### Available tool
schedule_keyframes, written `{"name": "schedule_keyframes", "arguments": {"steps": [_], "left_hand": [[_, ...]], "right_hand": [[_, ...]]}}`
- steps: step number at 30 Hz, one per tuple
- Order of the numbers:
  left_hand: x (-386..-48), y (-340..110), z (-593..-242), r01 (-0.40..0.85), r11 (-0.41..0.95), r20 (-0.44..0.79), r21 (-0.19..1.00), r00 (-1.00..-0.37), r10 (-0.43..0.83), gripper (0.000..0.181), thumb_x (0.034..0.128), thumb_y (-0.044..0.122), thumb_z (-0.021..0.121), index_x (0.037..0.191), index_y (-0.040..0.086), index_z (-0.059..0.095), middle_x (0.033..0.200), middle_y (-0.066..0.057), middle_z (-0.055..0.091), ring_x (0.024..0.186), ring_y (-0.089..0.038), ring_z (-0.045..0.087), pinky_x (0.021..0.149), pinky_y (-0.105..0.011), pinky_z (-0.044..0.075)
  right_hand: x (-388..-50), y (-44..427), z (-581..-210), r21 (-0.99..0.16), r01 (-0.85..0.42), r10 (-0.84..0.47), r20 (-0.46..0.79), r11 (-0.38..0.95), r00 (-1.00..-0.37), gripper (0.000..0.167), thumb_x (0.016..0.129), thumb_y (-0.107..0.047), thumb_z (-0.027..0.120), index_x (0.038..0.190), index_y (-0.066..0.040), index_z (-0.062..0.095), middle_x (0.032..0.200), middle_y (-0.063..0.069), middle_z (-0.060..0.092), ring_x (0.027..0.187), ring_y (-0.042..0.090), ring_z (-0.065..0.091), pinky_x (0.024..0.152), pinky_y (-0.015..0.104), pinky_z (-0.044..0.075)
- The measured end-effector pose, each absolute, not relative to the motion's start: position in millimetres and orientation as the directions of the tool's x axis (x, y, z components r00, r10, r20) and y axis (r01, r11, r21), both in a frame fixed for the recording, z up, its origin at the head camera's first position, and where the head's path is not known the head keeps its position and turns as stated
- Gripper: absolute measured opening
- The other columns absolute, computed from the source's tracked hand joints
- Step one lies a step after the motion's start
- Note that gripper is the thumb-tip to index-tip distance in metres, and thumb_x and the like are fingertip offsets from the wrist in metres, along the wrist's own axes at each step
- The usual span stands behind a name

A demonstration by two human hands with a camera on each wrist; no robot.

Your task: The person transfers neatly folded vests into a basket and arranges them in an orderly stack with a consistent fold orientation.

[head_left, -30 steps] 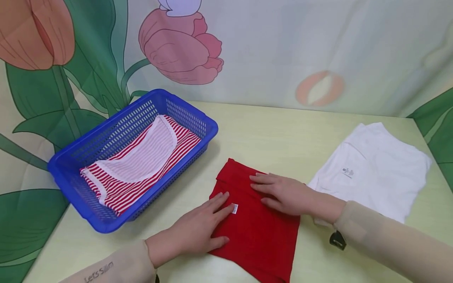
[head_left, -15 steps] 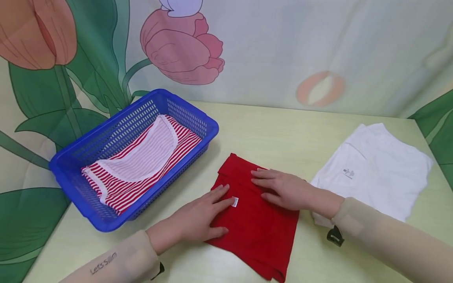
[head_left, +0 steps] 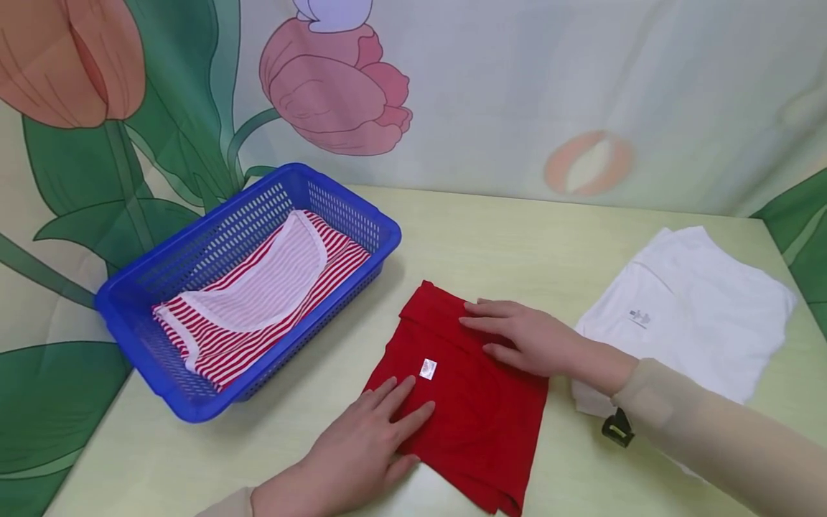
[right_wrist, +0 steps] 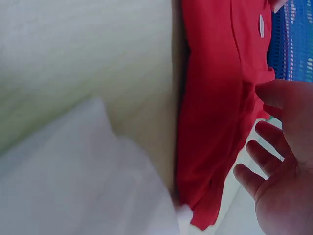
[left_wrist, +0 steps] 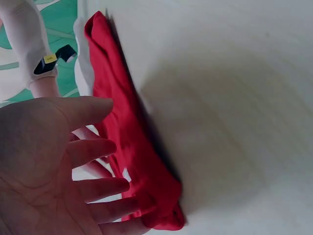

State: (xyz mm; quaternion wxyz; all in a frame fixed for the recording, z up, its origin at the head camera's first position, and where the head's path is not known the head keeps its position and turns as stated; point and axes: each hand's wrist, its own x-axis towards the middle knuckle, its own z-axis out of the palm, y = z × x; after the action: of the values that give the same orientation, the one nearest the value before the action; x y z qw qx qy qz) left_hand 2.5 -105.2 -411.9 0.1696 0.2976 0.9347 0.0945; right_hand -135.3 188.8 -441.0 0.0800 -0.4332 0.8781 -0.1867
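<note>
left hand (head_left: 362,445) and right hand (head_left: 533,339) touch red cloth (head_left: 472,416).

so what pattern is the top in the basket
Red and white stripes; the top shows best in head view.

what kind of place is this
Probably an indoor tabletop workspace for sorting or folding clothes, perhaps a staged corner: a red garment and a white garment lie on a pale tabletop, a blue basket holds a striped garment, and a flower-printed backdrop hangs behind.
</note>
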Motion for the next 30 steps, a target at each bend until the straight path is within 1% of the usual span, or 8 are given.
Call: {"name": "schedule_keyframes", "arguments": {"steps": [3, 6, 12, 19, 24, 27, 30], "left_hand": [[3.3, -105.2, -417.5, 0.518, 0.808, -0.262, 0.280, -0.769, 0.584, 0.074, 0.0890, 0.042, 0.084, 0.155, 0.021, 0.059, 0.163, -0.017, 0.047, 0.150, -0.042, 0.045, 0.115, -0.058, 0.048], [1.0, -106.7, -422.2, 0.522, 0.803, -0.255, 0.285, -0.767, 0.589, 0.070, 0.0914, 0.042, 0.082, 0.154, 0.020, 0.060, 0.163, -0.017, 0.048, 0.150, -0.041, 0.044, 0.117, -0.057, 0.046], [-7.7, -108.3, -425.8, 0.570, 0.778, -0.200, 0.263, -0.757, 0.622, 0.060, 0.0970, 0.040, 0.076, 0.151, 0.019, 0.064, 0.160, -0.017, 0.053, 0.148, -0.039, 0.049, 0.119, -0.052, 0.046], [-29.5, -110.0, -424.6, 0.622, 0.755, -0.132, 0.205, -0.747, 0.651, 0.049, 0.0959, 0.028, 0.079, 0.142, 0.016, 0.071, 0.154, -0.018, 0.059, 0.143, -0.041, 0.054, 0.119, -0.051, 0.045], [-50.5, -111.1, -425.0, 0.627, 0.752, -0.127, 0.204, -0.744, 0.656, 0.042, 0.0989, 0.024, 0.076, 0.140, 0.014, 0.073, 0.154, -0.019, 0.059, 0.147, -0.042, 0.050, 0.122, -0.057, 0.039], [-60.9, -110.6, -426.1, 0.617, 0.758, -0.125, 0.210, -0.752, 0.647, 0.043, 0.0987, 0.024, 0.077, 0.140, 0.013, 0.073, 0.155, -0.019, 0.057, 0.149, -0.043, 0.047, 0.124, -0.060, 0.035], [-69.2, -109.8, -427.6, 0.613, 0.761, -0.107, 0.211, -0.759, 0.642, 0.043, 0.0972, 0.023, 0.079, 0.139, 0.013, 0.073, 0.155, -0.020, 0.057, 0.150, -0.044, 0.046, 0.124, -0.060, 0.035]], "right_hand": [[-133.6, 185.9, -444.2, -0.372, -0.759, -0.817, 0.005, 0.534, -0.577, 0.054, 0.099, -0.016, 0.076, 0.151, -0.010, 0.062, 0.161, 0.014, 0.053, 0.150, 0.038, 0.047, 0.113, 0.050, 0.052], [-132.3, 185.1, -446.3, -0.353, -0.767, -0.822, -0.012, 0.536, -0.569, 0.053, 0.099, -0.017, 0.076, 0.150, -0.010, 0.063, 0.161, 0.013, 0.053, 0.149, 0.038, 0.048, 0.111, 0.048, 0.053], [-130.8, 188.3, -446.8, -0.342, -0.748, -0.801, -0.024, 0.568, -0.598, 0.053, 0.099, -0.018, 0.077, 0.149, -0.009, 0.064, 0.160, 0.014, 0.054, 0.149, 0.037, 0.048, 0.109, 0.047, 0.055], [-130.3, 199.4, -449.9, -0.349, -0.697, -0.750, -0.027, 0.627, -0.661, 0.055, 0.099, -0.020, 0.076, 0.151, -0.011, 0.062, 0.161, 0.015, 0.052, 0.149, 0.038, 0.047, 0.108, 0.049, 0.056], [-129.4, 208.5, -448.1, -0.344, -0.660, -0.711, -0.037, 0.669, -0.702, 0.056, 0.100, -0.021, 0.075, 0.152, -0.010, 0.061, 0.161, 0.017, 0.051, 0.150, 0.040, 0.046, 0.107, 0.051, 0.056], [-129.7, 212.7, -447.1, -0.331, -0.652, -0.699, -0.034, 0.683, -0.715, 0.056, 0.100, -0.021, 0.075, 0.153, -0.009, 0.060, 0.161, 0.018, 0.052, 0.149, 0.040, 0.047, 0.105, 0.051, 0.057], [-130.1, 216.5, -447.1, -0.331, -0.643, -0.689, -0.030, 0.690, -0.724, 0.057, 0.100, -0.020, 0.075, 0.153, -0.009, 0.060, 0.161, 0.018, 0.051, 0.148, 0.041, 0.047, 0.104, 0.051, 0.058]]}}
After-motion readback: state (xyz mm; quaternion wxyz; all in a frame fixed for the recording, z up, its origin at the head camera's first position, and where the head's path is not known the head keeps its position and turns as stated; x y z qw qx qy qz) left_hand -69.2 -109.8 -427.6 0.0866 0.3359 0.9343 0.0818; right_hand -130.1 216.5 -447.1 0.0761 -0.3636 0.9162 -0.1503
